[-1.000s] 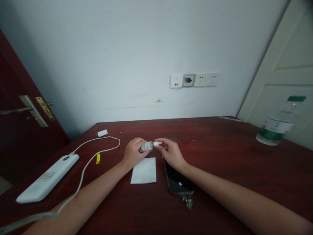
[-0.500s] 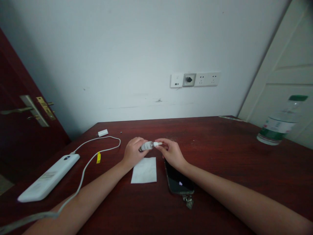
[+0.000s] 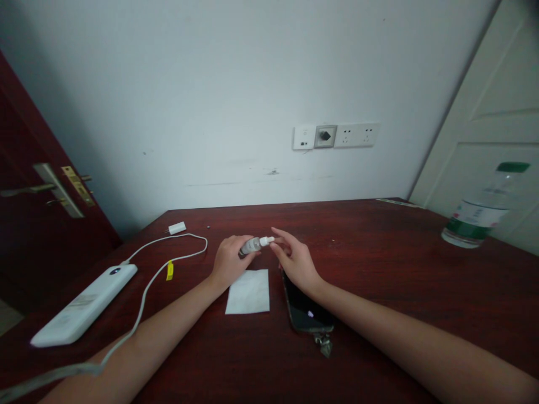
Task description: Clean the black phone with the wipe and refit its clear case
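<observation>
dark red bench [image 3: 379,269] carries everything, set against a pale wall. at far left lies a white power bank [image 3: 84,306] with a white cable [image 3: 168,247] looping toward the middle; a clear water bottle [image 3: 480,210] with a green cap stands well apart at far right.

near centre, a dark phone [image 3: 305,308] lies flat, screen up, its far end under the right wrist. just beside it, to the left, lies a white wipe [image 3: 248,292], flat and square.

left hand [image 3: 229,261] is clamped around a small bottle [image 3: 251,246], held above the bench just beyond the wipe's far edge. the bottle's long axis runs nearly level, left to right, tilted slightly up at the right end, where its white cap [image 3: 266,240] points toward the right hand [image 3: 295,261].

right hand: fingers spread apart, gripping nothing; the fingertips [image 3: 275,230] sit at the cap, touching or just short of it; cannot tell which. the cap lies directly left of the right hand's fingers, so the right hand is the nearer free one.
</observation>
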### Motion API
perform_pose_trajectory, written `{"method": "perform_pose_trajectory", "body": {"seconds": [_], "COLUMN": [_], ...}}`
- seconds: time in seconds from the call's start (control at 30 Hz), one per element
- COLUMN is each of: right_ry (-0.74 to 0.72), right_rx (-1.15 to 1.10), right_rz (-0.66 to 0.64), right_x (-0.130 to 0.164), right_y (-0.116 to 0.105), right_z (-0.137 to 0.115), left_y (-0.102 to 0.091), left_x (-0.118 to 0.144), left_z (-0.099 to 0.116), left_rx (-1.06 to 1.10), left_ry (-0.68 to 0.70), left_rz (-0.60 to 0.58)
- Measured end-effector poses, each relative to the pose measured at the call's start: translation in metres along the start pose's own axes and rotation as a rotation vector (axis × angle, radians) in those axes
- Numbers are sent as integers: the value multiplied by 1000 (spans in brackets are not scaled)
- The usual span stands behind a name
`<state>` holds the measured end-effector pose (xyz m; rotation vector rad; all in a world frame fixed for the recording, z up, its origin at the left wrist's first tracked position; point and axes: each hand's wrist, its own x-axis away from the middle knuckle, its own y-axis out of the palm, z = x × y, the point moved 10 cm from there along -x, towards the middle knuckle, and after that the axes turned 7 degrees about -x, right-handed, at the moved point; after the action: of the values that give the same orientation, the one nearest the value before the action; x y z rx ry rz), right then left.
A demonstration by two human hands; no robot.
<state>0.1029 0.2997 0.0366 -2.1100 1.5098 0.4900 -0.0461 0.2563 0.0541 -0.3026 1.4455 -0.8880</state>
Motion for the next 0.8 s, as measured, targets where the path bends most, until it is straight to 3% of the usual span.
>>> {"method": "perform_pose_trajectory", "body": {"seconds": [0.17, 0.27, 0.43, 0.8], "right_ry": [1, -5, 2, -2], "right_rx": [-29, -3, 27, 43], "right_rz": [-12, -34, -60, -64], "right_x": [0, 1, 2, 2], "right_y": [1, 3, 6, 6], "right_z": [0, 1, 0, -3], "left_y": [9, 17, 27, 34], "left_x": [5, 8, 11, 14], "left_z": [-43, -61, -71, -72], "left_rx": [192, 251, 334, 269], "left_ry": [-338, -431, -464, -479], "left_rz": [3, 4, -32, -116]}}
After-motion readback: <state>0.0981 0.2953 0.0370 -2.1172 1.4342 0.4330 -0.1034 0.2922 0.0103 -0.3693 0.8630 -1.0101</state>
